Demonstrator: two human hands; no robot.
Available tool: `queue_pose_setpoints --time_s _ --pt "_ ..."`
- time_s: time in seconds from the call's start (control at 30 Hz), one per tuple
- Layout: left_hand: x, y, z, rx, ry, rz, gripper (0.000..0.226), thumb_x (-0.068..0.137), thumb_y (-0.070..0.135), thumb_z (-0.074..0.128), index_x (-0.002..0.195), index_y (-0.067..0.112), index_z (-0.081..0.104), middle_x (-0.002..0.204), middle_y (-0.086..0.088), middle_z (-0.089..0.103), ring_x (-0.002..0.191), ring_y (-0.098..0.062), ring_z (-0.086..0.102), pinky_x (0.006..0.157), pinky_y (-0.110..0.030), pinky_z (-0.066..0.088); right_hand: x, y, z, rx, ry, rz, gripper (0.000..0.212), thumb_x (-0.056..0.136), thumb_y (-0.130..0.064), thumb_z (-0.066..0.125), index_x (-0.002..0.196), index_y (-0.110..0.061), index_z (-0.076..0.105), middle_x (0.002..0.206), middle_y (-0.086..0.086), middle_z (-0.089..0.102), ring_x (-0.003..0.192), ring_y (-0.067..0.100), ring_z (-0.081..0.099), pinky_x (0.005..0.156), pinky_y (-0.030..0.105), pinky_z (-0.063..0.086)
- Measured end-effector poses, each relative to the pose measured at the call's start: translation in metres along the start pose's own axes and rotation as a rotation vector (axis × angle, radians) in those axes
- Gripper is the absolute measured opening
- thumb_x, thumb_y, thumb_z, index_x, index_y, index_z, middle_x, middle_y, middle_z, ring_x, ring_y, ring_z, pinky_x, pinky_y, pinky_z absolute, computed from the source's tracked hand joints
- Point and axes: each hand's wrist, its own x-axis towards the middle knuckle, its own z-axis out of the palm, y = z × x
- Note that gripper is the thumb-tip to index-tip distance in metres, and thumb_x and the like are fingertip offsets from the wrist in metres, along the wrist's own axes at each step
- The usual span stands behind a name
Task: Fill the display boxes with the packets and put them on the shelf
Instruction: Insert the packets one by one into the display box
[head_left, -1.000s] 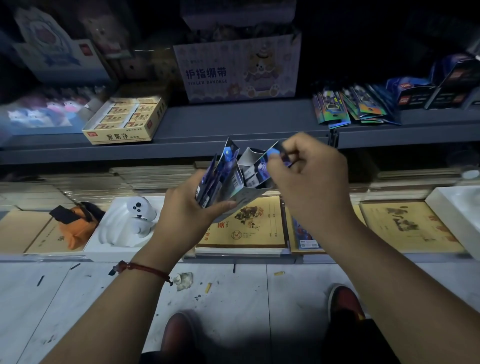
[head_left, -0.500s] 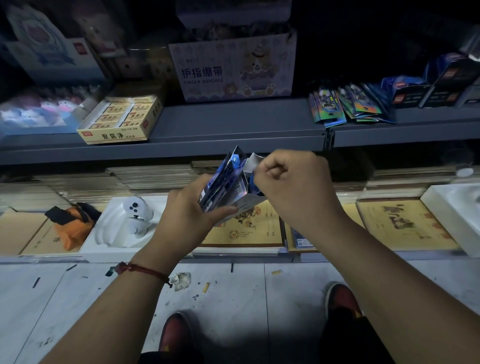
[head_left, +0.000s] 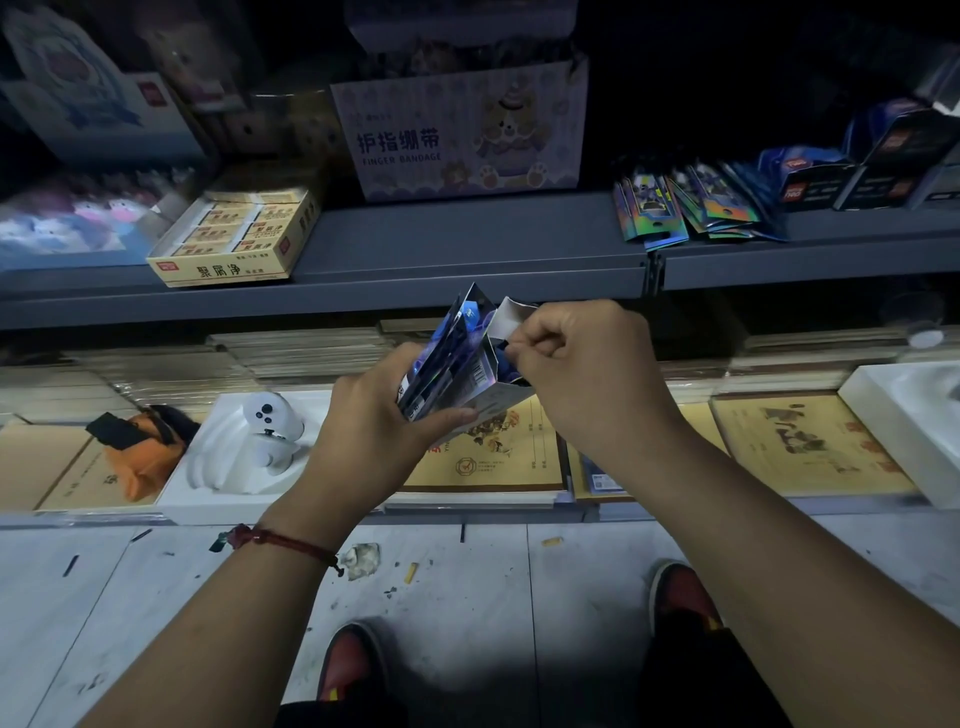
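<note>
My left hand (head_left: 374, 415) grips a small blue-and-silver display box (head_left: 457, 364) from below, in front of the grey shelf (head_left: 467, 244). Shiny blue packets stand upright inside the box, their tops sticking out. My right hand (head_left: 576, 374) is curled at the box's right side and pinches something blue at its opening, next to a raised white flap (head_left: 506, 319). On the shelf at the right lies a fanned pile of loose holographic packets (head_left: 691, 208), with dark blue display boxes (head_left: 852, 171) behind them.
A yellow eraser box (head_left: 234, 239) and a finger-bandage carton (head_left: 462, 135) stand on the shelf. Below lie stacks of brown notebooks (head_left: 493, 457), a white tray holding a white controller (head_left: 270, 421), and an orange pouch (head_left: 140, 457). My red shoes (head_left: 348, 670) stand on the littered tile floor.
My right hand has come down and left from above the box to its opening. The fanned packets have closed up inside the box.
</note>
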Motion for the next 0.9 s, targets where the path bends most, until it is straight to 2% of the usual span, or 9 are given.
queue_pose_setpoints --time_s 0.1,0.23,0.37,0.5,0.57,0.67,0.83,0.9 --pt "-0.001 0.001 -0.001 -0.002 -0.004 -0.002 0.047 0.078 0.047 0.081 0.119 0.036 0.06 0.089 0.028 0.06 0.083 0.006 0.06 0.067 -0.003 0.039 -0.001 -0.001 0.0 -0.034 -0.025 -0.002 0.013 0.092 -0.008 0.071 0.085 -0.014 0.08 0.074 -0.005 0.073 0.066 0.004 0.067 0.062 0.014 0.052" --pt "-0.002 0.003 -0.001 0.001 -0.025 -0.005 0.045 0.078 0.049 0.078 0.115 0.042 0.053 0.089 0.027 0.057 0.081 0.01 0.057 0.066 -0.004 0.04 -0.002 -0.003 0.001 -0.055 -0.039 -0.003 0.015 0.093 -0.006 0.069 0.085 -0.013 0.08 0.076 -0.003 0.073 0.067 0.006 0.067 0.061 0.015 0.051" --pt "-0.003 0.003 -0.002 0.006 -0.016 -0.004 0.05 0.078 0.049 0.077 0.122 0.032 0.059 0.092 0.022 0.059 0.084 0.001 0.06 0.07 -0.012 0.045 -0.002 -0.005 0.003 -0.083 -0.044 0.0 0.017 0.094 -0.004 0.067 0.083 -0.011 0.079 0.077 0.001 0.073 0.068 0.01 0.067 0.062 0.02 0.054" --pt "-0.003 0.005 -0.002 0.014 -0.009 0.002 0.053 0.079 0.049 0.077 0.124 0.03 0.058 0.095 0.02 0.059 0.079 0.006 0.056 0.067 -0.008 0.042 -0.002 -0.005 0.005 -0.111 -0.072 0.023 0.021 0.095 -0.003 0.064 0.082 -0.009 0.078 0.078 0.002 0.072 0.068 0.011 0.065 0.06 0.014 0.049" --pt "-0.002 0.005 -0.002 0.013 -0.002 0.001 0.054 0.079 0.05 0.077 0.125 0.03 0.057 0.097 0.019 0.061 0.08 0.004 0.057 0.067 -0.007 0.04 -0.002 -0.005 0.005 -0.097 -0.064 0.022 0.019 0.095 -0.004 0.065 0.083 -0.01 0.078 0.078 -0.001 0.071 0.068 0.006 0.063 0.059 0.011 0.045" --pt "-0.002 0.005 -0.001 -0.003 0.012 -0.012 0.051 0.078 0.05 0.078 0.121 0.034 0.057 0.088 0.03 0.057 0.078 0.011 0.056 0.062 -0.002 0.038 -0.003 -0.005 0.005 -0.04 -0.03 0.015 0.012 0.096 -0.012 0.068 0.09 -0.014 0.079 0.076 -0.009 0.066 0.068 -0.002 0.059 0.058 0.004 0.039" --pt "-0.004 0.01 -0.001 -0.036 0.026 0.016 0.044 0.077 0.049 0.079 0.11 0.043 0.05 0.083 0.035 0.053 0.081 0.021 0.055 0.061 -0.001 0.042 -0.002 -0.002 0.006 0.075 -0.008 0.063 0.012 0.095 -0.018 0.07 0.087 -0.018 0.078 0.069 -0.018 0.062 0.065 -0.012 0.059 0.057 0.001 0.041" --pt "-0.004 0.011 -0.001 -0.035 0.02 0.025 0.044 0.078 0.048 0.079 0.109 0.042 0.049 0.083 0.035 0.053 0.081 0.021 0.055 0.062 -0.001 0.042 -0.002 -0.002 0.007 0.058 -0.019 0.07 0.012 0.095 -0.016 0.07 0.086 -0.016 0.078 0.069 -0.015 0.064 0.063 -0.005 0.06 0.055 0.004 0.042"
